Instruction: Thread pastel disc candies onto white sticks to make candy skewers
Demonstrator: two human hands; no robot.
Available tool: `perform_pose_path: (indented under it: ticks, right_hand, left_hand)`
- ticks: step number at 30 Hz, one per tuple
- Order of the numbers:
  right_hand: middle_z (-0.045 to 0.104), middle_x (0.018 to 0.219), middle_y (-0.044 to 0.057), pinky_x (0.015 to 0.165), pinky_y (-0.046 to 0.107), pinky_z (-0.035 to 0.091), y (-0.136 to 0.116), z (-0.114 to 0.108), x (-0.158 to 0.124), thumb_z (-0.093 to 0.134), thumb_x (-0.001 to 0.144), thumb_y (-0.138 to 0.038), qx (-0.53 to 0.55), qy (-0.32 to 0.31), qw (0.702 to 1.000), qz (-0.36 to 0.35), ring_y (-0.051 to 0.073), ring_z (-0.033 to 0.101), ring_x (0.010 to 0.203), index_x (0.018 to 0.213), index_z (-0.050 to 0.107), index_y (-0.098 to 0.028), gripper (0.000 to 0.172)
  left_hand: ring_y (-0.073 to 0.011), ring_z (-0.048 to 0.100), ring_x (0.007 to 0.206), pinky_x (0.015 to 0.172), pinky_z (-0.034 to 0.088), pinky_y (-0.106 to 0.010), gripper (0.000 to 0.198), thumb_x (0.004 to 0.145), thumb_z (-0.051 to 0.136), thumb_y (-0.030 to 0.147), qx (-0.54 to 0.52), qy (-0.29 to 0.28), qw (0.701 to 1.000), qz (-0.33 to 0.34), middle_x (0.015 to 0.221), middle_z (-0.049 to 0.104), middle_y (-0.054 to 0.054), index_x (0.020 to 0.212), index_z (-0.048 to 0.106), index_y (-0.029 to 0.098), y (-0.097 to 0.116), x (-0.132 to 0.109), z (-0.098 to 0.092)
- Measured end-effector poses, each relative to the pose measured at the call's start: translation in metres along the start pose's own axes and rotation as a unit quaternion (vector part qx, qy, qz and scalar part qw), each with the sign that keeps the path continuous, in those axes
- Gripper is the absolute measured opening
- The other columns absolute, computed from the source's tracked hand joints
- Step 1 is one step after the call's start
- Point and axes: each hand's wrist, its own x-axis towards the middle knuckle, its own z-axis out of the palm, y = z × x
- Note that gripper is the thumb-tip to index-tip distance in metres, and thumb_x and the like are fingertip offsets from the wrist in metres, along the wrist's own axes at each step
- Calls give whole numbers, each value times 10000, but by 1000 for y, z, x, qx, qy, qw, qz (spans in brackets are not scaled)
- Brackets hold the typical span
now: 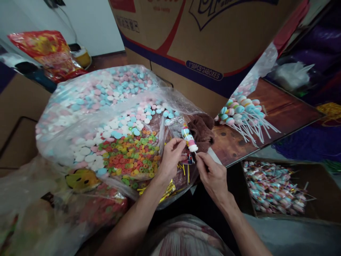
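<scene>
Between my hands is a candy stick, with marshmallow-like pieces in blue, pink and white and smaller coloured ones at its far end. A shiny clear wrapper seems to cover it. My right hand pinches the white stick just below the lowest candy. On the other side, my left hand has its thumb and fingertips closed against the candies. Brown cloth lies right behind the stick. Left of my hands, small ring candies in red, orange, yellow and green lie in a heap on clear plastic.
A large clear bag of pastel candies spreads across the left. Behind it stands a big cardboard carton. Unwrapped candy sticks lie at the table's right edge. Lower right, an open box holds many wrapped ones. Gold ties lie near my left wrist.
</scene>
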Motion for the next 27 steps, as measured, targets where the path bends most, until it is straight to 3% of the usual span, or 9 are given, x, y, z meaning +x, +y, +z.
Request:
perform_pose_path:
  ticks: [5,11,14,22,27]
  right_hand:
    - [721,696,55,559,212,473,6,0,-2,475,996,-204,-54,-12,997,-58,124,651,524,969,661,-138,199]
    - [711,722,28,545,199,468,11,-16,4,502,980,-248,21,-71,997,10,105,620,529,966,668,-171,183]
    - [714,718,33,560,216,475,8,-14,3,501,974,-259,1,-73,997,17,118,628,540,978,679,-182,194]
    - [734,701,73,571,242,482,1,7,0,479,978,-191,-61,-1,998,-18,157,672,565,981,707,-143,233]
    - [748,731,87,588,252,490,-1,11,2,513,968,-168,-66,30,997,-38,163,678,567,991,705,-123,198]
  left_hand:
    - [-82,564,547,499,460,-176,244,689,720,378,-1,13,1000,14,632,615,9,736,639,152,-2,9,-2]
    - [-72,516,502,478,388,-182,239,614,777,323,-41,-73,996,-28,559,579,-1,620,627,137,1,23,-15]
    - [-75,512,512,494,387,-191,247,649,770,340,-31,-79,996,-21,564,578,-2,629,632,136,-1,22,-16]
    - [-90,519,545,530,420,-213,292,688,763,399,1,-117,992,-40,608,572,8,675,620,145,-8,10,-14]
    - [-81,534,573,539,421,-196,400,726,756,519,5,-56,998,19,647,586,20,723,584,159,-9,12,-11]
